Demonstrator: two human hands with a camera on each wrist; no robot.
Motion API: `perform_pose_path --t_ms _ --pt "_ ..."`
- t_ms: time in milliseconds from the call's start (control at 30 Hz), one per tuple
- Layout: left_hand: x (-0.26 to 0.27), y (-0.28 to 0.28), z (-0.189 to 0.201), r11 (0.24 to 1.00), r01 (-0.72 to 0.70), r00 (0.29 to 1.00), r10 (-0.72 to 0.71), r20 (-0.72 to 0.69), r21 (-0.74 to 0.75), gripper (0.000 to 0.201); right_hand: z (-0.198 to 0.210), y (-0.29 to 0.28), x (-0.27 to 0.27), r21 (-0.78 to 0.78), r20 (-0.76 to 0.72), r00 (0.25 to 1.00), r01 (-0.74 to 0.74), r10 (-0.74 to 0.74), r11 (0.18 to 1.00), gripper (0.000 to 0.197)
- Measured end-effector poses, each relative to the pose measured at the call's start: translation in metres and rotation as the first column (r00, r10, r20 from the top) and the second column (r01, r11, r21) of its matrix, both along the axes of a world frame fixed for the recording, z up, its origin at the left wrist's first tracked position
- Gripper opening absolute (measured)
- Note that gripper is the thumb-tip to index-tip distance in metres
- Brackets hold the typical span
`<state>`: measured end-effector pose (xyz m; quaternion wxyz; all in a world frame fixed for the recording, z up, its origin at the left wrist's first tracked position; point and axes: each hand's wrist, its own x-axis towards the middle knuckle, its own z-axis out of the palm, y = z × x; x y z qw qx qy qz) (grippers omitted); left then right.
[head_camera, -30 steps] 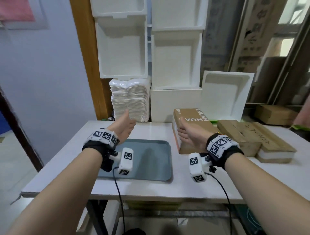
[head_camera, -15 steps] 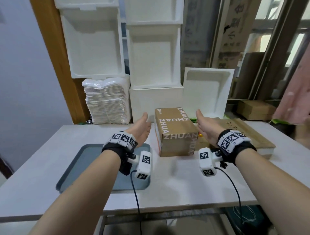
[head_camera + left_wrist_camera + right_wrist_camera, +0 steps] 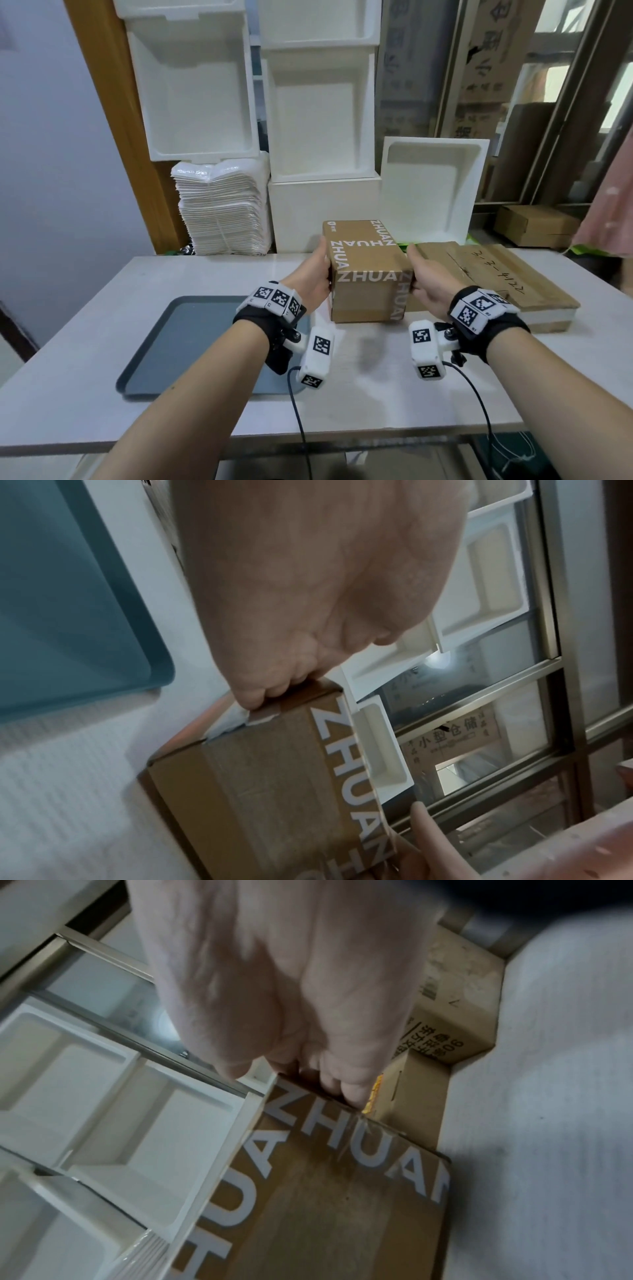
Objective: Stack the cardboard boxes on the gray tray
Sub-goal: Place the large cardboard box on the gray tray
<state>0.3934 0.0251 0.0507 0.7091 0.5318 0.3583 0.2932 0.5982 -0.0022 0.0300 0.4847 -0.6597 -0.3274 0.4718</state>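
Note:
A brown cardboard box [image 3: 363, 270] with white ZHUAN lettering sits at the middle of the white table, just right of the gray tray [image 3: 191, 342]. My left hand [image 3: 313, 274] grips its left side and my right hand [image 3: 423, 279] grips its right side. In the left wrist view my left hand [image 3: 274, 680] curls its fingers over the edge of the box [image 3: 274, 791], with the tray [image 3: 68, 601] beside it. In the right wrist view my right hand [image 3: 329, 1080] hooks over the far edge of the box [image 3: 342, 1204]. A flat cardboard box [image 3: 496, 277] lies close to its right.
White foam boxes [image 3: 318, 120] and a stack of white sheets [image 3: 222, 212] stand along the table's back edge. A foam tray [image 3: 428, 192] leans behind the box. Another cardboard box [image 3: 537, 226] sits on a low ledge at the right. Cables hang from both wrists.
Both hands were open and apart on either side of the lettered box. They have closed in and now grip its two sides.

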Motion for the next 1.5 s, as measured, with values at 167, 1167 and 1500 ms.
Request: perform_pose_path --t_ms 167,1167,1500 --pt "-0.021 -0.005 0.015 0.999 -0.015 1.000 0.015 0.000 0.032 0.078 -0.004 0.018 0.001 0.034 0.045 0.997 -0.057 0.056 0.998 0.093" --pt "-0.220 -0.069 -0.014 0.977 -0.214 0.972 0.214 -0.100 0.007 0.075 -0.022 -0.040 -0.215 0.142 0.255 0.884 -0.435 0.392 0.889 0.114" --pt "-0.244 0.014 0.022 0.974 -0.227 0.945 0.225 -0.238 0.018 0.094 0.013 -0.050 -0.201 -0.013 0.636 0.574 -0.660 0.516 0.751 0.070"
